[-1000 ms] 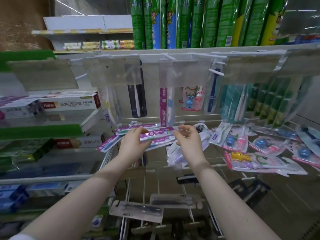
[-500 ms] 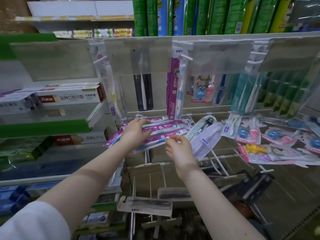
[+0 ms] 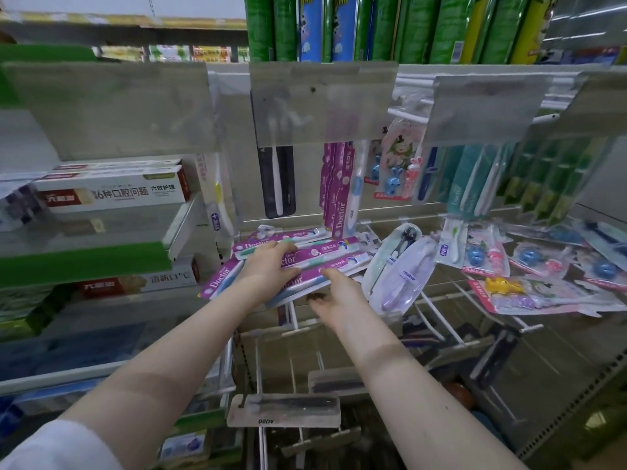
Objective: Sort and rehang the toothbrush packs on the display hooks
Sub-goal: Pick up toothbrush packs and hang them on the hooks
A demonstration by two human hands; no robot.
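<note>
Nearest, a flat grey card pack (image 3: 283,410) hangs on a low wire peg. Beyond it the right hand (image 3: 339,300) reaches in. Its grip is clamped on the near edge of a loose pile of purple card-and-plastic Doctor toothbrush packs (image 3: 319,262), one digit on top and the others beneath. The left hand (image 3: 268,269) lies palm down on that pile, its grip apart and its fingers straight. The pile lies over the middle row of white wire display hooks (image 3: 437,320). Just right of it lies a clear blister pack with a lilac toothbrush (image 3: 403,269). Farther back, upright purple Doctor packs (image 3: 339,188) hang from the upper row.
</note>
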